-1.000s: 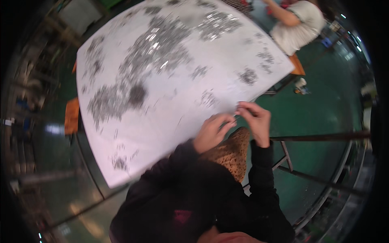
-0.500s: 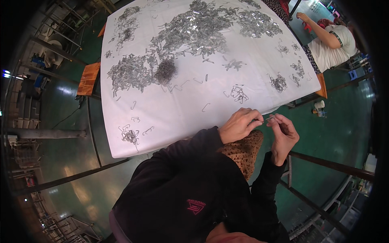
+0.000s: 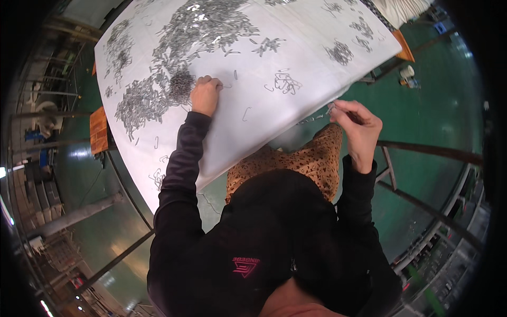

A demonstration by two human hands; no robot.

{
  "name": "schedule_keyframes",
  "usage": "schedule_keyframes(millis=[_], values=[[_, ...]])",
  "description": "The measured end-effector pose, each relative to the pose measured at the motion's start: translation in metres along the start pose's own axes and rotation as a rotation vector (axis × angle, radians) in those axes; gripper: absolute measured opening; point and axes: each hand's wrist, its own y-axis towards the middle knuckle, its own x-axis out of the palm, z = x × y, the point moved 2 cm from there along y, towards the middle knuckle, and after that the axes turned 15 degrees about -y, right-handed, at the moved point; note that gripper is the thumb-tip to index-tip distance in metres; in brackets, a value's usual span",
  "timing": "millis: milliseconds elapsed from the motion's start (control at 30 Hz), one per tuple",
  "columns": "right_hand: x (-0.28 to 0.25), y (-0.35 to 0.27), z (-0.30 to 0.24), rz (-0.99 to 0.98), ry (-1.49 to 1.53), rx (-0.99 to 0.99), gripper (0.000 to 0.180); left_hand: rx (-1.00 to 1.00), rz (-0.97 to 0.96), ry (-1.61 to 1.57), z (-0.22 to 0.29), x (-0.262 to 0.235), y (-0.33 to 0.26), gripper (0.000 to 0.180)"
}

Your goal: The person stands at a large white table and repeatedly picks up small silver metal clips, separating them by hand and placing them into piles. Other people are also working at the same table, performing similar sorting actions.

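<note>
Green glossy floor [image 3: 422, 121] surrounds a large white-covered tabletop [image 3: 296, 47] that fills the upper middle of the head view, tilted by the lens so that its near edge runs from lower left up to the right. Dark metal bars [image 3: 433, 153] cross the floor on the right, and grey pipes and shelving stand along the left rim of the picture.

Heaps of small grey metal clips [image 3: 185, 42] lie spread across the far and left parts of the tabletop, with thinner scatters toward its right corner [image 3: 340, 53] and a few single bent wire pieces [image 3: 246, 113] near the middle. An orange block [image 3: 98, 129] sits just off the tabletop's left edge, and a small pale cup [image 3: 406, 71] stands on the floor beyond the right corner.

Reaching out in a black sleeve, the left hand [image 3: 205, 95] rests on the tabletop with fingers curled in, touching the near edge of the big clip heap; what it grips cannot be told. At the tabletop's near edge the right hand [image 3: 359, 124] has its fingertips pressed together, pinching a short chain of linked clips [image 3: 319, 117] that hangs along the edge. A leopard-patterned cloth [image 3: 296, 164] lies on the person's lap below that edge.
</note>
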Motion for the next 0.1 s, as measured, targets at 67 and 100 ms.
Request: schedule_keyframes(millis=[67, 100], values=[[0.0, 0.0024, -0.0005, -0.005, 0.011, -0.009, 0.017, -0.012, -0.008, 0.104, -0.0012, 0.0083, 0.0023, 0.019], [-0.0001, 0.0025, -0.001, -0.005, 0.012, -0.007, 0.017, -0.016, -0.013, 0.157, -0.0012, 0.0115, 0.0016, 0.023]])
